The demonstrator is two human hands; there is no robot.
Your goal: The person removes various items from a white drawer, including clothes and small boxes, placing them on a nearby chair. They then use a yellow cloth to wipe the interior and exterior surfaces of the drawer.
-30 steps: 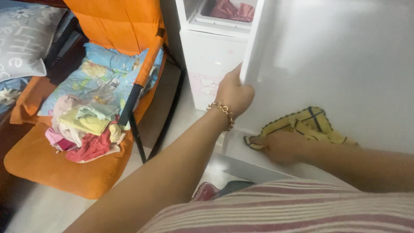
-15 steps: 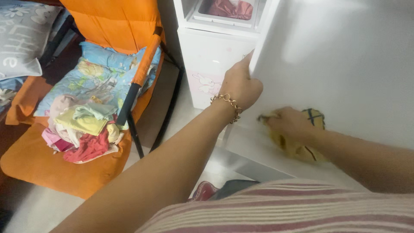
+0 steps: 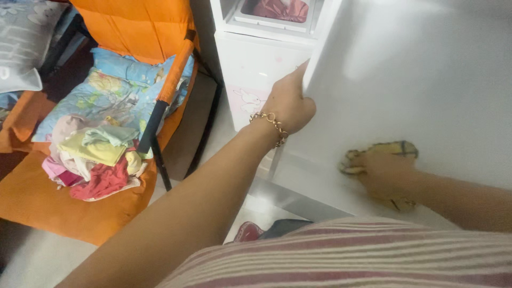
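My left hand [image 3: 288,104], with a gold chain bracelet at the wrist, grips the left edge of a large white panel [image 3: 426,80]. My right hand [image 3: 381,170] presses a yellow cloth with dark stripes [image 3: 397,148] flat against the panel's lower part. Most of the cloth is hidden under the hand; only its top and a bit below the hand show.
A white drawer unit [image 3: 253,69] with a pink rabbit picture stands behind the panel, a red cloth in its open top. To the left is an orange folding chair [image 3: 133,26] with a blue blanket and a heap of small clothes [image 3: 93,157]. Pale tiled floor lies between.
My right hand has slid the yellow cloth across the panel, first up and then to the lower right. My left hand has kept its grip on the panel's edge.
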